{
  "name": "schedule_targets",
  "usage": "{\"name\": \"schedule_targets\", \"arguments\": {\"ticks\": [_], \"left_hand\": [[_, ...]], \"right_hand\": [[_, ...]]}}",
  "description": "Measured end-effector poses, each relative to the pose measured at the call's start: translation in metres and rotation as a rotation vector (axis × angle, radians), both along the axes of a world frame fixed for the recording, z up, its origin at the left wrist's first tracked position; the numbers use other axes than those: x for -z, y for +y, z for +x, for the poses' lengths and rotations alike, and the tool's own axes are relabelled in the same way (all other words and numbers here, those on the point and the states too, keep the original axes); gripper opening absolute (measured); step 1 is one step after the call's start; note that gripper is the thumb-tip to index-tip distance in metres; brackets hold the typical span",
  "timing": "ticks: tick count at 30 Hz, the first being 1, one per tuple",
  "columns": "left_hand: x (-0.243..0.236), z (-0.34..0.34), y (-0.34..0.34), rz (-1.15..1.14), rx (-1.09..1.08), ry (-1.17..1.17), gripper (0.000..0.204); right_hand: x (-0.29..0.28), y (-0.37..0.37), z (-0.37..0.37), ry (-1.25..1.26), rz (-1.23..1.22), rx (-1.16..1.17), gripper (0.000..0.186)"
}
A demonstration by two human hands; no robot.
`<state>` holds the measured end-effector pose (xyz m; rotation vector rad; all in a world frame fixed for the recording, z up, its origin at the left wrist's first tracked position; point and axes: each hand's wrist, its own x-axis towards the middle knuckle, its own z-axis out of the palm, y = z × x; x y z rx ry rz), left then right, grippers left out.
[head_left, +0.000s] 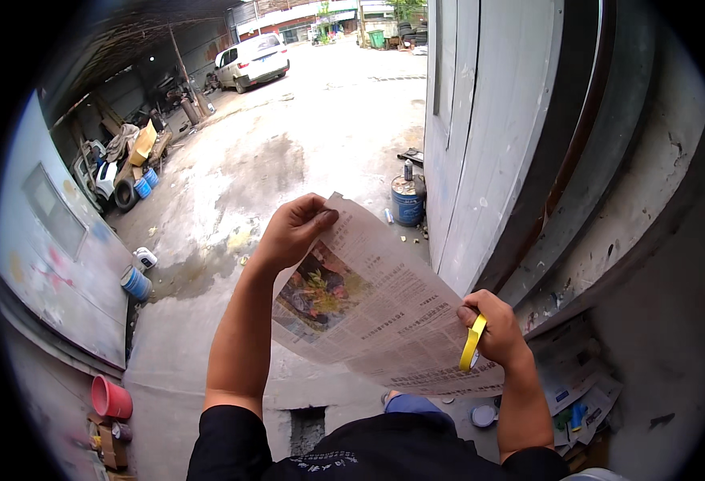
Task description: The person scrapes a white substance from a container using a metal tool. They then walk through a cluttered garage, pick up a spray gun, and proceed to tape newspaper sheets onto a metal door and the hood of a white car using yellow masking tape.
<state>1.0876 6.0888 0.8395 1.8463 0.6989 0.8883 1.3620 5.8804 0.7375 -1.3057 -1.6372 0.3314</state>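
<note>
A printed newspaper sheet (392,317) with a colour picture is stretched out in front of me, tilted down to the right. My left hand (292,231) is closed, pinching its upper left corner between thumb and fingers. At the sheet's right edge my right hand (496,327) is closed too, gripping the paper and a roll of yellow tape (471,345). The tape ring hangs beside the palm, over the paper's right end. The lower edge of the sheet sags loosely in front of my body.
A grey metal door panel (488,120) stands close on the right, a paint-marked door (56,240) on the left. Ahead is a blue drum (407,204) with a can on top. A red bucket (112,397) sits lower left. Farther off, a white car (254,61) is parked.
</note>
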Motion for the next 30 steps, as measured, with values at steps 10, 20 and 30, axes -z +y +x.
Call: {"name": "schedule_targets", "arguments": {"ticks": [10,20,30], "left_hand": [[-0.053,0.092,0.135,1.017,-0.130,0.263,0.008],[-0.075,0.174,0.260,0.972,0.087,0.182,0.010],[-0.102,0.306,0.360,1.129,0.361,-0.179,0.012]], "right_hand": [[0.112,0.109,0.000,0.552,-0.457,-0.063,0.021],[0.142,0.158,0.008,0.601,-0.430,0.238,0.017],[0.186,0.194,-0.034,0.694,-0.339,0.786,0.016]]}}
